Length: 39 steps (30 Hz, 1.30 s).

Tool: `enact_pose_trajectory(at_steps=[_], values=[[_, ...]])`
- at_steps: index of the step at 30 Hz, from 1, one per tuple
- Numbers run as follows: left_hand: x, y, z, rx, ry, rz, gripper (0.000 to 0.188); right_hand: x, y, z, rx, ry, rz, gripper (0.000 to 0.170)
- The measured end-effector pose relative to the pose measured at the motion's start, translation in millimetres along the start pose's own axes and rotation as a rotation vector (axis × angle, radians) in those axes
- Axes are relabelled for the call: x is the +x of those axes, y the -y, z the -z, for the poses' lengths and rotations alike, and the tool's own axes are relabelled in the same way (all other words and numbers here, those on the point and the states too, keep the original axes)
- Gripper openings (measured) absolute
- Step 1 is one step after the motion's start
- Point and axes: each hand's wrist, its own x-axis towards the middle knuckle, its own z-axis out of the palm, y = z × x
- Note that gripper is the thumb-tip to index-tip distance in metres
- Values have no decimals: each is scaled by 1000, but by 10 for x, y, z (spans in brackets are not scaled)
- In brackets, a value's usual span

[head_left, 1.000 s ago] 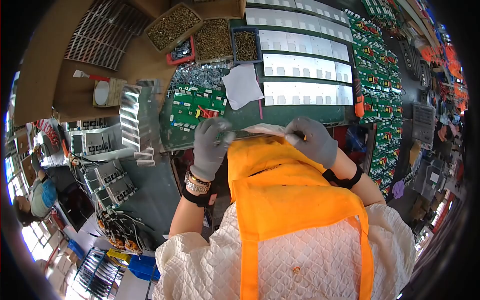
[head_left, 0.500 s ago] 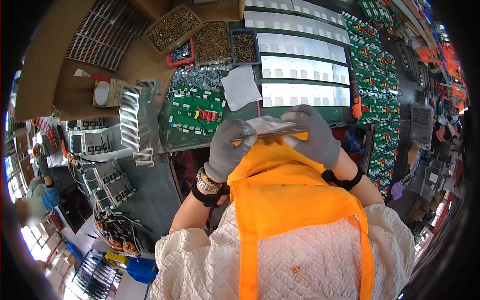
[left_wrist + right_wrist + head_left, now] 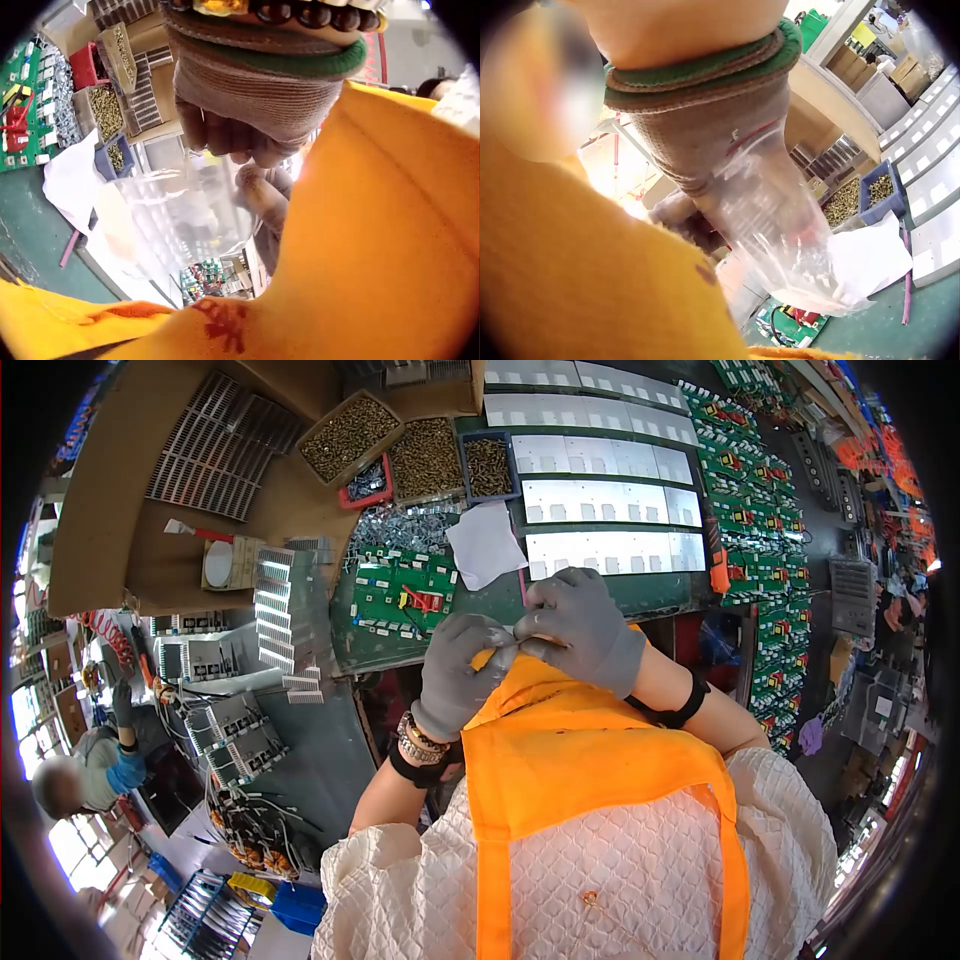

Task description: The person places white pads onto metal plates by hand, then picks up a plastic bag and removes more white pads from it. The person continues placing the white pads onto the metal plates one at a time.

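A clear plastic bag [image 3: 202, 206] spreads out from the fingers in the left wrist view; in the right wrist view the clear film [image 3: 780, 240] lies over the gloved right hand. Both hands wear grey gloves and meet above the orange apron [image 3: 560, 740]. The left hand [image 3: 462, 672] pinches the bag's edge with curled fingers. Close against it, the right hand [image 3: 582, 630] pinches the same edge, fingertips nearly touching the left ones. A green circuit board [image 3: 405, 592] with red and yellow parts lies beyond the left hand, and a white sheet [image 3: 486, 545] lies beside it.
Boxes of brass screws [image 3: 425, 455], a blue bin [image 3: 489, 465] and loose metal pieces stand behind the board. Rows of metal plates [image 3: 610, 502] lie at the back, with more circuit boards [image 3: 780, 575] at the right. Another person [image 3: 90, 770] is at the far left.
The hands have come together, the right moving left toward the left hand. The clear bag, stretched between them half a second ago, is mostly hidden in the head view.
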Motion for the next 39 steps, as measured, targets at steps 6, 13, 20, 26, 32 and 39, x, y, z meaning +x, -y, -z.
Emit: enact_pose_trajectory(at_steps=[6,13,20,26,32,39], values=[[47,-103,26,-69,-4,66,13,-68,-14,-62,10,-119,65,12],[108,-114,-2,-113,2,58,15,-59,-18,43,49,-162,54,11],[142,-158,3,-75,-76,-7,11,-173,-155,287,5,-205,-24,9],[177,-144,-1,-51,-133,-23,9,-314,-353,375,-6,-162,-88,10],[406,-202,-34,-32,25,-109,11,-279,-311,440,207,125,-212,43],[737,-366,-216,-134,-130,11,17,-68,-526,954,752,56,-566,37]])
